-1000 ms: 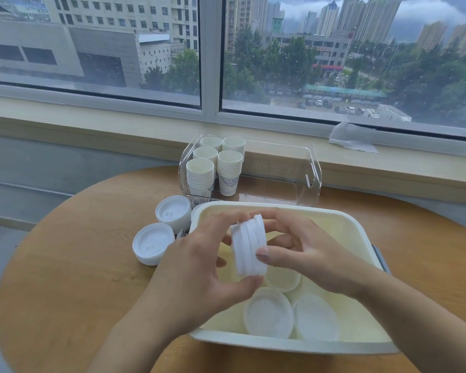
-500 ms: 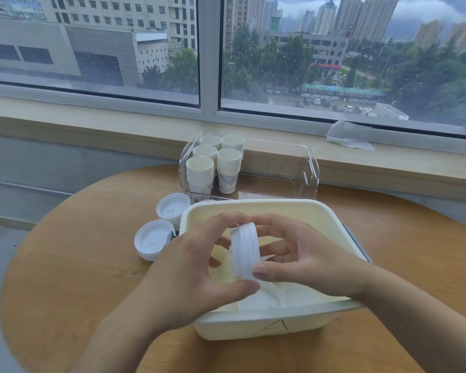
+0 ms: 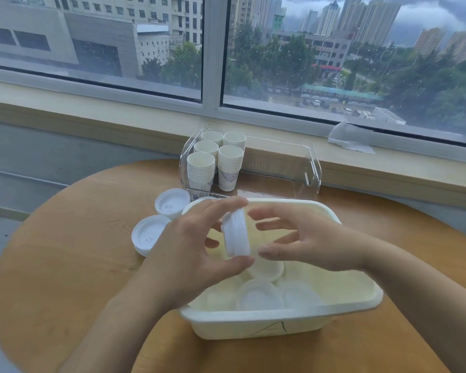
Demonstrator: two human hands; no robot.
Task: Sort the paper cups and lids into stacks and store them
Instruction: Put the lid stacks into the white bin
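Lid stack [image 3: 236,232]: held on edge above the cream bin [image 3: 361,305], gripped by the left hand [image 3: 199,246], right hand [image 3: 307,240] spread just beside it; sorted lid piles [image 3: 148,235] lie left on the counter [image 3: 65,265], nearer the left hand.

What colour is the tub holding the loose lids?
Cream-white tub, with a dark scribbled mark on its front wall; head view.
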